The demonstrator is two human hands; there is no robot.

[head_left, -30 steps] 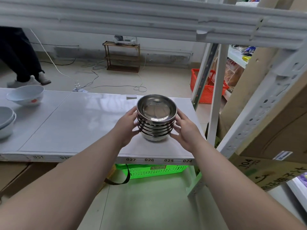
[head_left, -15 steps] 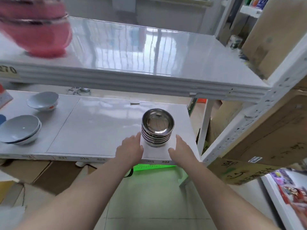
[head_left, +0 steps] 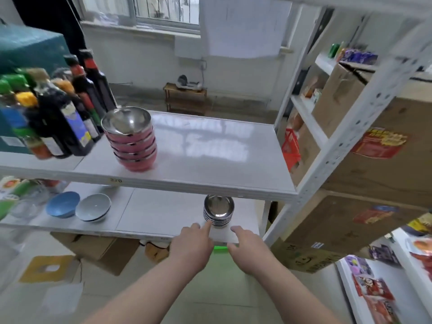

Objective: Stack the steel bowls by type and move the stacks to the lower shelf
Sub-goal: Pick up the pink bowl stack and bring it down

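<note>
I see the stack of plain steel bowls (head_left: 218, 214) standing upright on the lower shelf (head_left: 161, 213), near its front right corner and partly tucked under the edge of the upper shelf (head_left: 210, 160). My left hand (head_left: 191, 244) sits just in front of and to the left of the stack, its grip released, with one outstretched finger reaching to the base of the bowls; I cannot tell whether it touches them. My right hand (head_left: 247, 247) is at the shelf's front edge, just right of the stack and apart from it, its grip also released and empty. On the upper shelf, a second stack of pink-sided steel bowls (head_left: 131, 139) stands left of centre, leaning slightly, right beside a cluster of dark bottles (head_left: 63, 113). Further left on the lower shelf lie a blue bowl (head_left: 62, 204) and a pale grey bowl (head_left: 93, 207), side by side, well apart from the steel stack.
</note>
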